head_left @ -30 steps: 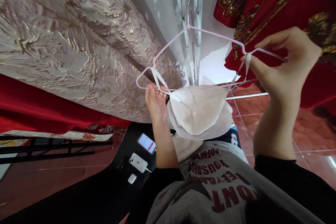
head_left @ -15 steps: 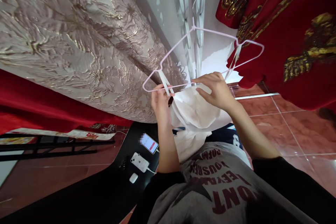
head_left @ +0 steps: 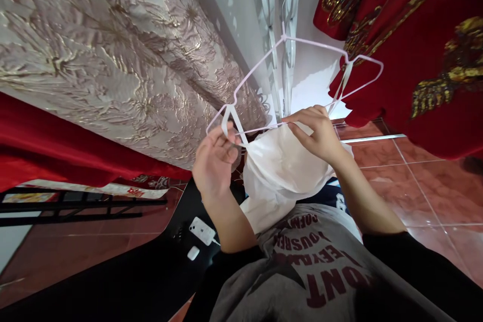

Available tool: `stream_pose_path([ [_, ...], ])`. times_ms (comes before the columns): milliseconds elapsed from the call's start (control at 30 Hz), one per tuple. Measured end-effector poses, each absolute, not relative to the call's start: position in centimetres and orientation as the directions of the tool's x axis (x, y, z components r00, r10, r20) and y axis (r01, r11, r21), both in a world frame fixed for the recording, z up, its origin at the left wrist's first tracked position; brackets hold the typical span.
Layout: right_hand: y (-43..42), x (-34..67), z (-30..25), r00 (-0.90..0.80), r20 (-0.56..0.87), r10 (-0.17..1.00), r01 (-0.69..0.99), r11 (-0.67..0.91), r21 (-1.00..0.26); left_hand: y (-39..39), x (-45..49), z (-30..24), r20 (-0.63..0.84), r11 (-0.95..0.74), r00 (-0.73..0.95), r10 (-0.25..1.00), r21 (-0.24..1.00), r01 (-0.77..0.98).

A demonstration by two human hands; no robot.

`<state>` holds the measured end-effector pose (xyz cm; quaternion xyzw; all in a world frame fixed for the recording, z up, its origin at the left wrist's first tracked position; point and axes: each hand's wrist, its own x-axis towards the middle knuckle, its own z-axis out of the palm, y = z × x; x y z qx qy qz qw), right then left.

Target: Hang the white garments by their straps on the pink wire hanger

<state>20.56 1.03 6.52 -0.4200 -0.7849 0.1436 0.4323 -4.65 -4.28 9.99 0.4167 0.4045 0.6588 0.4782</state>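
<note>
A pale pink clothes hanger (head_left: pixel 316 43) hangs in front of me, its hook at the top. From it a white strappy garment (head_left: pixel 287 161) drapes down towards my lap. One thin white strap (head_left: pixel 238 123) loops over the hanger's left notch, another over the right notch. My left hand (head_left: pixel 217 166), palm turned up and slightly blurred, has its curled fingers on the left strap, drawing one side of the loop outward. With thumb and forefinger my right hand (head_left: pixel 315 133) pinches the hanger's bottom bar above the garment's top edge.
Shiny embossed beige fabric (head_left: pixel 143 70) hangs at left, with red cloth (head_left: pixel 75 146) below. Red gold-embroidered garments (head_left: pixel 400 75) hang at right. A white phone (head_left: pixel 203 231) and small white case (head_left: pixel 193 253) lie on a black surface (head_left: pixel 166 271). Reddish tiles (head_left: pixel 407 186) cover the floor.
My left hand has moved left and turned palm up, widening the strap's loop. It now covers the lit phone. My right hand stays at the bar.
</note>
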Motion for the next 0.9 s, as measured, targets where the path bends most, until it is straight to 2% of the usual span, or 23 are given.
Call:
stream_pose_path([
  [67,0.8,20.3,6.3,-0.289,0.570,0.769,0.524,0.625,-0.578,-3.8,-4.6,11.4,0.202,-0.247,-0.153,0.967,0.889,-0.387],
  [100,0.6,20.2,6.3,-0.304,0.571,0.763,0.524,0.634,-0.569,-3.5,-4.5,11.9,0.239,-0.298,-0.191,0.952,0.862,-0.411],
  [200,0.5,20.4,6.2,-0.352,0.560,0.750,0.547,0.650,-0.528,-2.7,-4.4,11.7,0.306,-0.484,-0.442,0.843,0.790,-0.376],
  [267,0.5,20.8,6.2,-0.365,0.558,0.746,0.562,0.654,-0.507,-2.4,-4.4,10.4,0.262,-0.524,-0.611,0.748,0.797,-0.301],
  [333,0.5,21.0,6.2,-0.370,0.559,0.742,0.562,0.658,-0.502,-2.2,-3.9,8.7,0.168,-0.460,-0.693,0.701,0.849,-0.260],
  [433,0.1,20.4,6.4,-0.402,0.554,0.729,0.530,0.679,-0.508,-2.2,-2.3,6.8,0.069,-0.293,-0.574,0.816,0.906,-0.306],
  [533,-0.6,19.4,6.5,-0.434,0.567,0.700,0.457,0.713,-0.531,-2.1,-0.4,6.2,0.081,-0.241,-0.410,0.909,0.903,-0.357],
  [600,-0.9,19.3,6.3,-0.325,0.628,0.707,0.394,0.705,-0.590,-2.0,0.4,6.1,0.109,-0.279,-0.421,0.900,0.888,-0.366],
  [667,-0.6,20.4,5.9,-0.023,0.693,0.721,0.348,0.655,-0.670,-1.8,0.6,6.1,0.140,-0.316,-0.444,0.885,0.880,-0.353],
  [733,0.2,22.3,5.5,0.274,0.649,0.710,0.303,0.576,-0.759,-1.6,0.4,6.0,0.169,-0.336,-0.438,0.883,0.879,-0.338],
  [767,0.6,23.4,5.5,0.336,0.599,0.727,0.283,0.529,-0.800,-1.5,0.4,5.9,0.180,-0.344,-0.436,0.882,0.878,-0.333],
  [833,1.3,25.4,6.1,0.283,0.492,0.823,0.272,0.423,-0.864,-1.2,0.4,5.6,0.197,-0.366,-0.451,0.871,0.873,-0.324],
  [900,1.6,26.5,7.4,0.174,0.430,0.886,0.319,0.363,-0.876,-1.0,0.5,5.3,0.214,-0.390,-0.476,0.853,0.868,-0.307],
])
